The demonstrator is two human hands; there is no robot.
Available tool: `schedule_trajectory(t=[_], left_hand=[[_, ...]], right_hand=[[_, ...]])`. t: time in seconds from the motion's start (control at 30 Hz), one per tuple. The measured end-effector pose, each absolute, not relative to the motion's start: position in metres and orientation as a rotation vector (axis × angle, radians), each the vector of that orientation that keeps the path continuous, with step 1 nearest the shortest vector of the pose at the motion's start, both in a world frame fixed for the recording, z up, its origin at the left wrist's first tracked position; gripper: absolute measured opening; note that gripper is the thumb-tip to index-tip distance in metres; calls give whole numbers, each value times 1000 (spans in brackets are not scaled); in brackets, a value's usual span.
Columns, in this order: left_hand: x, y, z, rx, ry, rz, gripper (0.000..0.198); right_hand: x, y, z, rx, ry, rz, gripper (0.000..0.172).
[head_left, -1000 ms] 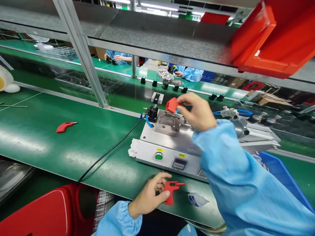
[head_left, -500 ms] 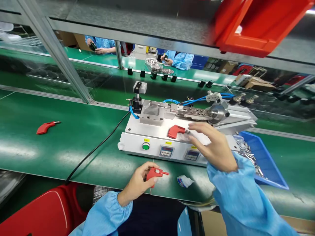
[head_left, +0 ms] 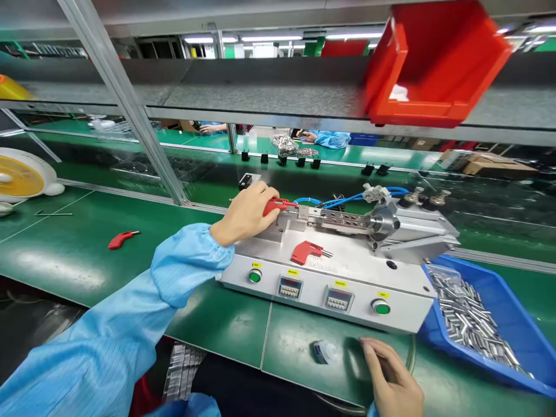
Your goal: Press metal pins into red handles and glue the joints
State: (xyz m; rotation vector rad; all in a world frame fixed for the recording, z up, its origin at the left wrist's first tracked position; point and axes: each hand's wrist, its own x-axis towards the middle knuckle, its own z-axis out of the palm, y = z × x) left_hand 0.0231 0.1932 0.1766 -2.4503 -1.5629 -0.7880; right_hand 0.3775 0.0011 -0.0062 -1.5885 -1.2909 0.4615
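Observation:
My left hand (head_left: 249,213) is closed around a red plastic pistol-shaped part (head_left: 274,205) at the metal fixture block (head_left: 274,231) on the left of the bench machine (head_left: 343,255); the hand hides most of the block. A second red part (head_left: 307,252) with a metal pin lies on the machine's white top. My right hand (head_left: 393,376) is low over the bench, thumb and index fingertips together; I cannot make out anything between them. Close to it lies a small whitish packet (head_left: 325,351). Another red part (head_left: 123,239) rests on the bench at the left.
A blue bin (head_left: 515,315) of metal pins (head_left: 473,321) stands right of the machine. Overhead, a red bin (head_left: 434,113) sits on the shelf (head_left: 269,87). An upright post (head_left: 130,110), a fan (head_left: 26,176) and a hex key (head_left: 54,214) are leftward. Co-workers' hands show beyond.
My left hand has carried its red part from the bench front up to the fixture block. My right hand has drawn back from the machine top to the near bench. The view has shifted.

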Motion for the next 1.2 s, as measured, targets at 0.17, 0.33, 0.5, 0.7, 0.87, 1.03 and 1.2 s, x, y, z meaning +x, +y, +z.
schedule_trajectory(t=[0.17,0.33,0.5,0.7,0.87,1.03,1.2], left_hand=[[42,205,188,-2360,-1734,-114,26],[42,193,186,-2283,-1763,-80,24],[29,190,162,-2286,-1569,-391,21],[11,182,150,-2344,-1427,-657,26],[8,127,129,-2448,-1098,-1000,21],[16,68,49,-2275,-1212,-1161,15],[5,74,52,-2550,-1429,-971,22]], right_hand=[[383,1,-14,-1538,-1327,479,57],[384,2,-12,-1512,-1447,431,54],[385,0,-13,-1503,-1506,405,46],[380,4,-1,-1538,-1488,461,50],[380,-5,34,-1555,-1599,758,44],[378,14,48,-1498,-1440,356,47],[399,54,68,-1501,-1671,301,41]])
